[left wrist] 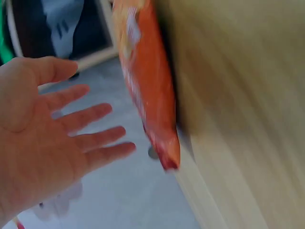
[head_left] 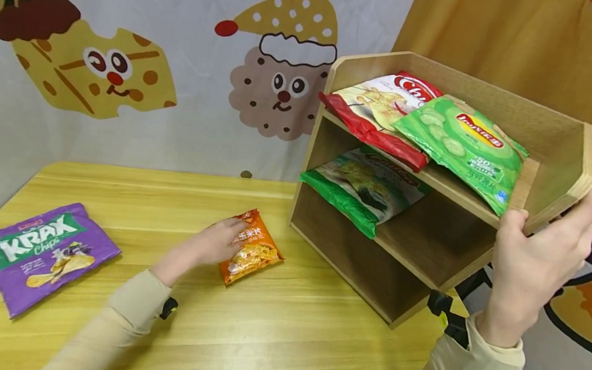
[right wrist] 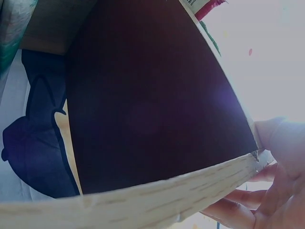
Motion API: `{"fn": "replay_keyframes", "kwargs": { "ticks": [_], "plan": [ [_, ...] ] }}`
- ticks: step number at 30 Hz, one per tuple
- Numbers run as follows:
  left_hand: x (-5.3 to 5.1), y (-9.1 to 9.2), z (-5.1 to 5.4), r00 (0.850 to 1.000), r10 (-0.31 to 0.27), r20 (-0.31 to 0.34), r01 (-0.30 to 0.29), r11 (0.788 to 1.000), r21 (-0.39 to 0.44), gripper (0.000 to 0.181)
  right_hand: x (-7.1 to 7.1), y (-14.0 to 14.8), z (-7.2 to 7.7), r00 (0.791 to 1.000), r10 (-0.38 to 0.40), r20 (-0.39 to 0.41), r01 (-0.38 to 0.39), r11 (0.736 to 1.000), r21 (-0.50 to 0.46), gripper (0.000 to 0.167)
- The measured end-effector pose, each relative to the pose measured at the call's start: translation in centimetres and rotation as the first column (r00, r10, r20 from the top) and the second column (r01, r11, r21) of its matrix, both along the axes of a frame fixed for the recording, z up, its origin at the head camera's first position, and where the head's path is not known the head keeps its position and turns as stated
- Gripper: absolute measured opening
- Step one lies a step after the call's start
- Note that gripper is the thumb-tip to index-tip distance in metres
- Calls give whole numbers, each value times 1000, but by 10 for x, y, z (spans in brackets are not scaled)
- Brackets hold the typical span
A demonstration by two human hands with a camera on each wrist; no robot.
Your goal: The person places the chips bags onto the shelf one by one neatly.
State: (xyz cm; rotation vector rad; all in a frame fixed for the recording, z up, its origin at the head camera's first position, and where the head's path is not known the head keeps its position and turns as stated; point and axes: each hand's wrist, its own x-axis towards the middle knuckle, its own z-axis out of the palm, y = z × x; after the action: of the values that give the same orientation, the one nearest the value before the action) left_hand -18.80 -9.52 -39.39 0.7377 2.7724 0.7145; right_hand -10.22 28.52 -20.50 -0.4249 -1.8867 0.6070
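An orange snack bag (head_left: pixel 255 252) lies on the table, and my left hand (head_left: pixel 217 240) hovers over its left side. In the left wrist view, the fingers of that hand (left wrist: pixel 52 119) are spread, with a gap between them and the bag (left wrist: pixel 150 81). My right hand (head_left: pixel 543 259) grips the right side of a wooden shelf (head_left: pixel 557 155), its thumb at the front edge. The right wrist view shows the fingers (right wrist: pixel 233 210) curled under the pale board edge (right wrist: pixel 143 200). On the top tier lie a red and white chip bag (head_left: pixel 377 107) and a green chip bag (head_left: pixel 463 141).
A purple chip bag (head_left: pixel 47 251) lies at the table's left. On the shelf's middle tier, a green and white bag (head_left: pixel 370 185) overhangs the front edge. A cartoon-printed curtain (head_left: pixel 200 71) hangs behind the yellow wooden table (head_left: pixel 272 341).
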Motion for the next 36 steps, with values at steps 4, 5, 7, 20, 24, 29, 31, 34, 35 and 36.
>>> {"fn": "replay_keyframes", "kwargs": {
  "ticks": [4,5,7,20,24,29,31,34,35,36],
  "plan": [
    [13,18,-3,998,-16,66,25,990,-138,60,0,0,0,1000,2,2,-2,1000,0,59],
    [16,22,-5,997,-17,76,29,986,-164,63,0,0,0,1000,2,1,-2,1000,-2,59],
    [20,29,-7,997,-20,78,35,980,-198,68,0,0,0,1000,0,1,0,1000,-5,59],
    [22,48,-20,999,15,-51,-29,954,-299,75,0,0,0,1000,-2,1,2,1000,-3,59],
    [22,47,-17,998,14,-55,-31,948,-317,69,0,0,1,1000,-4,-2,4,1000,-4,59],
    [22,45,-17,998,-5,-59,-13,951,-309,74,0,0,0,1000,-6,1,6,1000,-5,59],
    [22,44,-17,998,-11,-63,-9,954,-301,74,0,0,0,1000,-7,3,7,1000,-7,59],
    [21,42,-18,994,-26,-108,-7,954,-299,71,0,0,0,1000,-5,4,5,1000,-7,59],
    [20,41,-19,990,-35,-134,-7,953,-303,69,0,0,0,1000,-5,5,5,1000,-7,59],
    [19,40,-19,985,-46,-163,-5,954,-299,68,0,0,0,1000,-5,4,5,1000,-7,59]
  ]
}}
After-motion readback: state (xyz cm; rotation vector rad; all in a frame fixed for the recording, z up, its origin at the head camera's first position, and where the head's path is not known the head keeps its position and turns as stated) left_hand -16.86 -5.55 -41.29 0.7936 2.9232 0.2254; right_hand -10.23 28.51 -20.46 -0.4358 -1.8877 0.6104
